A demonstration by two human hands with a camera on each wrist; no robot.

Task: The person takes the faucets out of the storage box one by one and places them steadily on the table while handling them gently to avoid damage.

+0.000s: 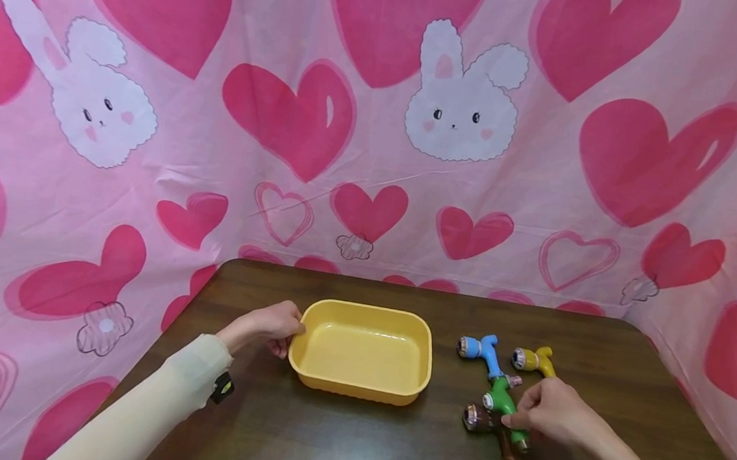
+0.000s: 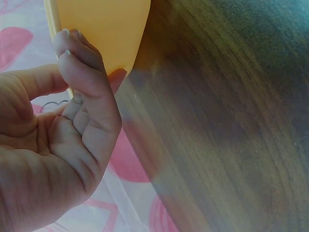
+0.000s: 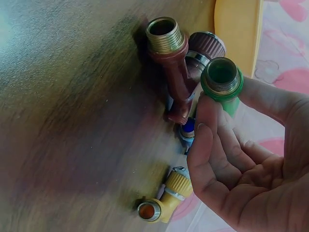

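My left hand [image 1: 273,323] pinches the left rim of a yellow plastic basin [image 1: 358,363] on the table, thumb and fingers on either side of the wall in the left wrist view. On the right, my right hand [image 1: 555,412] holds a green tap [image 1: 502,397] between thumb and fingers, its threaded end [image 3: 222,75] toward the right wrist camera. A brown tap [image 1: 477,418] lies beside and partly behind the green one. Farther back are a blue tap [image 1: 490,355] and a yellow tap [image 1: 532,360]. Whether the green tap touches the table I cannot tell.
The dark wooden table [image 1: 326,443] has rounded far corners. Behind it and at both sides hangs a pink cloth [image 1: 411,183] with hearts and rabbits. The basin stands left of the taps, with nothing visible inside it.
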